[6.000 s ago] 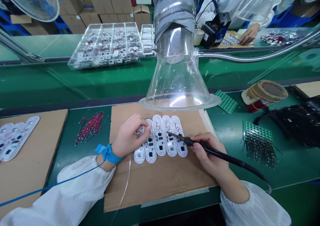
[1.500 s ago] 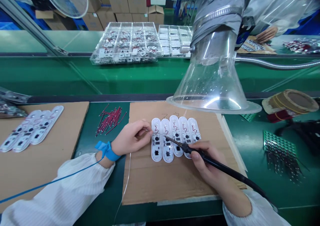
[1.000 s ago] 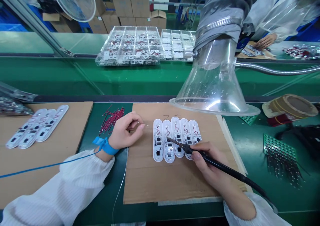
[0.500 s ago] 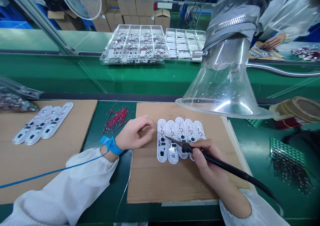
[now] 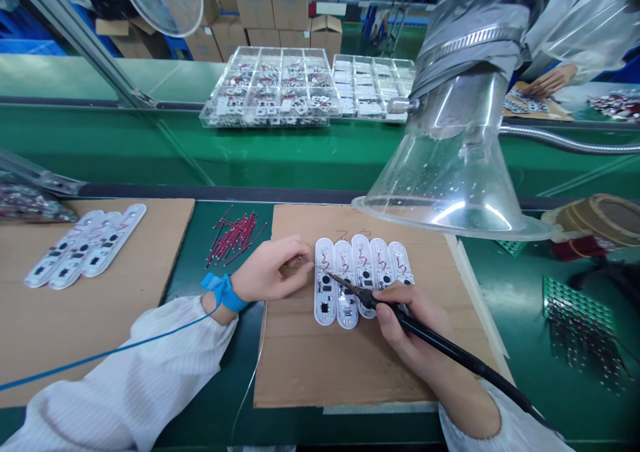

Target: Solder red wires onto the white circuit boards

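Observation:
My right hand (image 5: 417,325) grips a black soldering iron (image 5: 425,332) like a pen, its tip at the leftmost white circuit board (image 5: 325,305). Several of these long, round-ended boards stand side by side on a cardboard sheet (image 5: 310,365), each with thin red wires on its upper half. Just left of the boards, my left hand (image 5: 275,269) is pinched on thin solder wire (image 5: 249,389), which trails down past the cardboard's left edge. The fingertips point at the same board. A blue wrist strap (image 5: 223,291) circles my left wrist.
A pile of red wires (image 5: 237,239) lies beyond my left hand. More boards (image 5: 85,249) rest on cardboard at left. A clear fume hood (image 5: 450,185) hangs over the right side. Divided trays (image 5: 273,89) stand behind. At right is a green board (image 5: 577,305). A co-worker's hand (image 5: 553,81) shows far right.
My right hand and the soldering iron have shifted slightly left, the tip staying at the leftmost board. My left hand has moved slightly right, closer to that board.

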